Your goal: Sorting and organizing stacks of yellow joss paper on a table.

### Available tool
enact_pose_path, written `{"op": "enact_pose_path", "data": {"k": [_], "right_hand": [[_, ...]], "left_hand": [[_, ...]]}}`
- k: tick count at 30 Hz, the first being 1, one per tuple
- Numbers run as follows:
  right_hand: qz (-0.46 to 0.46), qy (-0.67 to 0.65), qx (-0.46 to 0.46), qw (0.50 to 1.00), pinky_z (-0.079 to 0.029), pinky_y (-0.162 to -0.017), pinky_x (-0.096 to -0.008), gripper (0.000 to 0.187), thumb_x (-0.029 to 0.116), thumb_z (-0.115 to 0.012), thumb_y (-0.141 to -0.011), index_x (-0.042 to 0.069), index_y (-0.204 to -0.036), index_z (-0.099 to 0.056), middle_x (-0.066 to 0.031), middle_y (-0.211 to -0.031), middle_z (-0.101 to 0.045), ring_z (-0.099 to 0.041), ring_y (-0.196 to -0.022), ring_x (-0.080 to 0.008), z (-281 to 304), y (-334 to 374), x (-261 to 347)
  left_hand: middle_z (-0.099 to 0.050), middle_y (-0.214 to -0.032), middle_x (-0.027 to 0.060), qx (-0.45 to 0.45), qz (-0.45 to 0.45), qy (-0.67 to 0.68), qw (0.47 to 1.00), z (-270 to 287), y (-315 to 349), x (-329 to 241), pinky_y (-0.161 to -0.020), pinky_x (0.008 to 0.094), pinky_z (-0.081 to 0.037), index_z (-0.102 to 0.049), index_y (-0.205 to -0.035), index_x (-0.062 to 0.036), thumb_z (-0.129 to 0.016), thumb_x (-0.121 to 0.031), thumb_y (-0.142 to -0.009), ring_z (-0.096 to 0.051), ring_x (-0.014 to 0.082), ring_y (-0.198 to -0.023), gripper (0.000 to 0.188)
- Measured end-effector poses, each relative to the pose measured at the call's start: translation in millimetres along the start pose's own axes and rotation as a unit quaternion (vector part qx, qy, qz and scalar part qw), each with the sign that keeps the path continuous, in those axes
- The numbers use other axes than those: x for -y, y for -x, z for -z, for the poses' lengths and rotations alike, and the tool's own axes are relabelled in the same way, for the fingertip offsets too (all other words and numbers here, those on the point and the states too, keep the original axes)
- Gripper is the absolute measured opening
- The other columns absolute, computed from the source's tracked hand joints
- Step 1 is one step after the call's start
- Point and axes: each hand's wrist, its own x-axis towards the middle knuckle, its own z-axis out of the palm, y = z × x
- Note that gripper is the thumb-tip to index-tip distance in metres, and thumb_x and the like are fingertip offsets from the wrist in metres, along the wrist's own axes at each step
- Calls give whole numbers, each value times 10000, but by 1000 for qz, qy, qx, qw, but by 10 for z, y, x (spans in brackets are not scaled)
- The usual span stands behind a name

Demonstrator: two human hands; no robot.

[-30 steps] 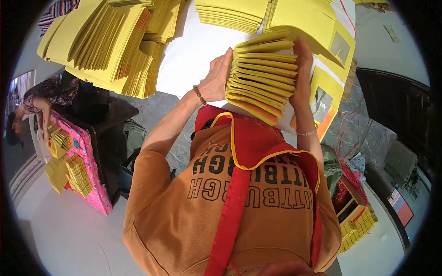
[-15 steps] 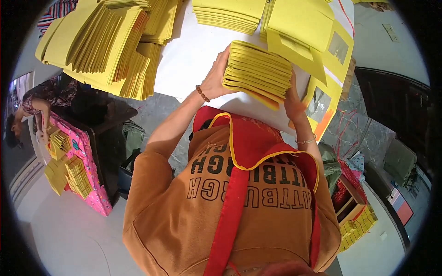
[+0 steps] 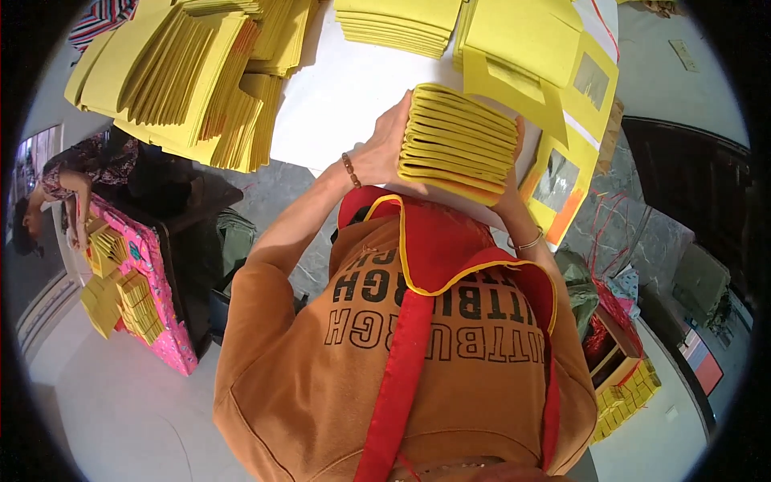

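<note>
Between my two hands is a thick stack of folded yellow paper [image 3: 458, 138], its folded edges turned up toward me, over the near edge of the white table [image 3: 321, 108]. My left hand [image 3: 387, 143] presses on the stack's left side, with the fingers partly hidden behind it. On the right side my right hand [image 3: 511, 189] grips the stack near its lower corner; most of its fingers are out of sight. Just right of it lie yellow sheets with grey printed patches and orange ends [image 3: 554, 178].
Fanned piles of yellow paper [image 3: 173, 68] cover the table's left, with more stacks [image 3: 397, 24] at the back. At far left a person [image 3: 76, 181] works at a pink-covered table [image 3: 152, 281]. A box with red string [image 3: 614, 345] stands at right above bundled yellow stacks [image 3: 626, 402].
The stack has moved slightly right and toward me, and its layers sit more evenly. My right hand has shifted in closer against its side.
</note>
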Motion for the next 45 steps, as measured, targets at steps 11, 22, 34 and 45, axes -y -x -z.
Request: {"op": "enact_pose_path", "data": {"k": [11,22,34,45], "right_hand": [[-38,-228,-72,970,-241,-1058,-380,1276,186,-836,-587,75,-1385,152,-172,-1378,-286,-326,-1261,-279,2,-64,175],[-45,-165,-66,983,-248,-1055,-370,1282,188,-826,-614,77,-1370,204,-164,-1364,-312,-343,-1250,-261,-10,-80,189],[-31,-81,-32,996,-195,-1081,-365,1284,195,-829,-609,84,-1376,195,-147,-1384,-297,-309,-1276,-238,48,-43,198],[-10,-158,-140,977,-305,-1024,-378,1138,182,-844,-580,67,-1382,-45,-158,-1348,-305,-361,-1227,-263,-12,-4,193]], "left_hand": [[7,-1477,203,-160,21,349,923,421,-265,-453,-1098,402,-49,130,-1409,-83,-510,-300,-841,-25,297,-1374,882],[-66,-1469,199,-140,87,481,861,403,-228,-611,-1089,339,-131,45,-1431,-129,-506,39,-767,-79,263,-1370,879],[-78,-1466,177,-208,53,477,853,172,-337,-576,-1091,369,-131,38,-1424,-80,-269,-544,-919,-97,258,-1361,752],[-254,-1392,188,-130,58,445,884,238,-172,-420,-1062,400,-214,18,-1419,-66,-512,-587,-807,-285,283,-1283,964]]}}
